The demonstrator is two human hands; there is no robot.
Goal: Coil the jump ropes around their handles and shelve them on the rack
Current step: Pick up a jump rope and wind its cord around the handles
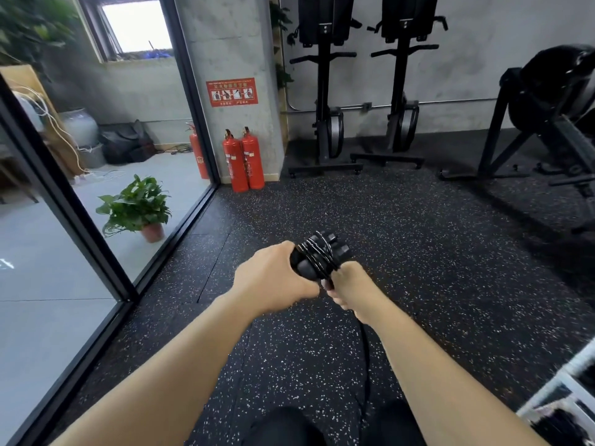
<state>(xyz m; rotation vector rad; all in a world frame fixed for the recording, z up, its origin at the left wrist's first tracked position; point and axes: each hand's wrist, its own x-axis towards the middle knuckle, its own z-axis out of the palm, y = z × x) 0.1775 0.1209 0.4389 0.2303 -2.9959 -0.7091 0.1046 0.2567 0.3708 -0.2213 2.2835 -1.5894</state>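
Observation:
In the head view my left hand (273, 280) grips the two black jump rope handles (318, 255), held side by side and pointing away from me. Several turns of thin black rope are wound around the handles. Just to the right, my right hand (349, 288) pinches the rope close to the handles. A loose length of rope (365, 355) hangs from that hand down toward my legs. At the bottom right edge a white rack (560, 391) shows only a corner.
Two red fire extinguishers (243, 160) stand by a concrete pillar ahead. Black upright rowing machines (325, 91) line the back wall, and a black exercise machine (547, 117) sits at the right. A glass wall with a black frame (96, 226) runs along the left, a potted plant (138, 209) behind it.

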